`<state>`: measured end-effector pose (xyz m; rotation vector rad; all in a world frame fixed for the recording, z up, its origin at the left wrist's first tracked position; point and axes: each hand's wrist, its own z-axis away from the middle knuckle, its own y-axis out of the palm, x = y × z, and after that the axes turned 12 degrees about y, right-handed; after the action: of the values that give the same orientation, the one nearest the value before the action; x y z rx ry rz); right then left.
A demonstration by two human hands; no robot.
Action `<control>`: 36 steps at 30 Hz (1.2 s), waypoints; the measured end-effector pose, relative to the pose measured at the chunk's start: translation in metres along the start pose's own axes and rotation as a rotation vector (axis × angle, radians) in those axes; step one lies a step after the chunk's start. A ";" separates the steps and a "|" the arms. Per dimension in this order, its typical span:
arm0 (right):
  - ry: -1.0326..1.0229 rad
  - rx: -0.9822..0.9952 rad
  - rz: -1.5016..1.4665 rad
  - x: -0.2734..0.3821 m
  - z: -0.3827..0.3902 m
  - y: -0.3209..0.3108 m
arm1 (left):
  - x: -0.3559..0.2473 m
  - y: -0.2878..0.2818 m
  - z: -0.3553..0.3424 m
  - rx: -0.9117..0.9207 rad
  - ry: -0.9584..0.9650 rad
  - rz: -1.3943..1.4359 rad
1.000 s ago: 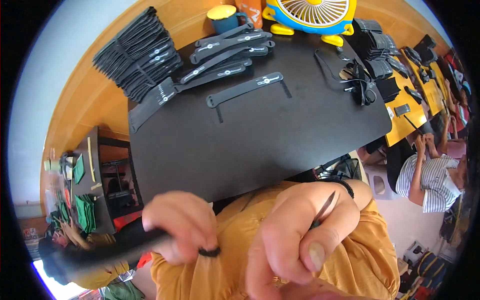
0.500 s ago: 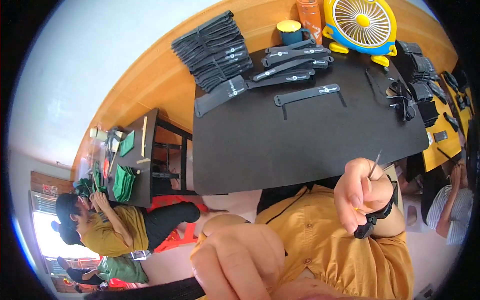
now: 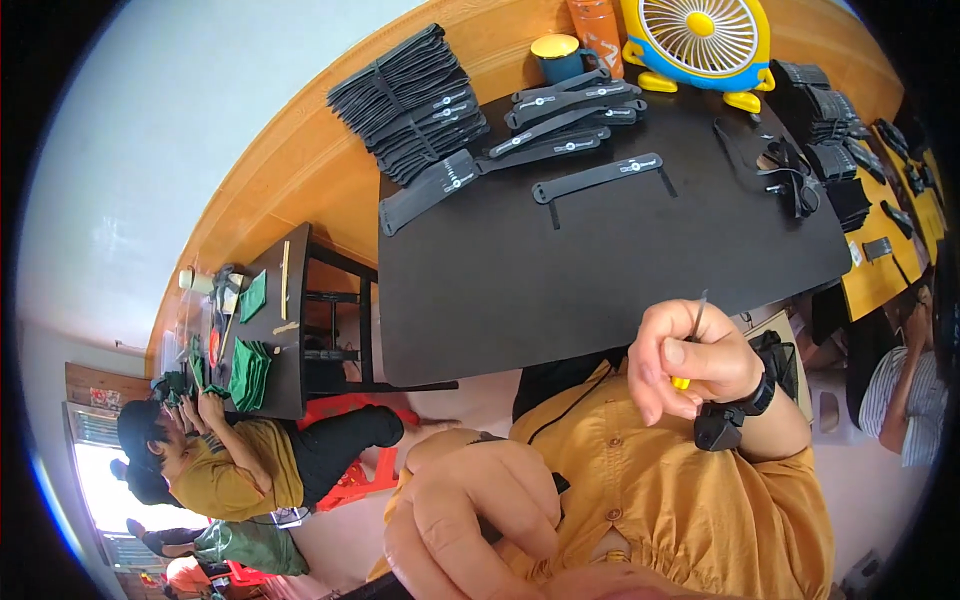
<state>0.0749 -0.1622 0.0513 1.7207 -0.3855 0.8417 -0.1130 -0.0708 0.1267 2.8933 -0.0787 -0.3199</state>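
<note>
Close below the camera, my left hand (image 3: 465, 510) is curled closed round a black strap-like piece (image 3: 561, 484), most of which the fingers hide. In front of my shirt, to the right, my right hand (image 3: 690, 360) pinches a slim tool with a thin metal shaft (image 3: 698, 313) and a yellow handle (image 3: 681, 383). The shaft points up and away from me, apart from the left hand. Beyond both hands, one dark grey strap (image 3: 598, 180) with a white print lies alone on the black table (image 3: 480, 310).
At the table's back stand a bundled stack of black straps (image 3: 405, 105), loose straps (image 3: 570, 115), a blue mug with a yellow lid (image 3: 557, 58) and a yellow-and-blue fan (image 3: 700, 45). Scissors (image 3: 800, 190) lie at the right. A co-worker (image 3: 225, 460) sits at the left.
My right hand has moved a little up and left, and more of the tool's yellow handle shows. My left hand stays closed, its fingers slightly shifted. The whole view has shifted slightly.
</note>
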 end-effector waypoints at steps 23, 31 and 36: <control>-0.040 -0.368 0.846 -0.029 -0.022 -0.024 | 0.061 -0.060 0.041 -0.494 -0.553 -0.275; -0.005 -0.604 0.356 -0.030 -0.024 -0.030 | 0.076 -0.084 0.062 -0.526 -0.804 -0.018; 0.035 -0.610 0.285 -0.025 -0.022 -0.034 | 0.074 -0.080 0.073 -0.446 -0.919 -0.207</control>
<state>0.0724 -0.1352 0.0127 1.0968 -0.7882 0.8443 -0.0544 -0.0152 0.0233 2.1011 0.1268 -1.4558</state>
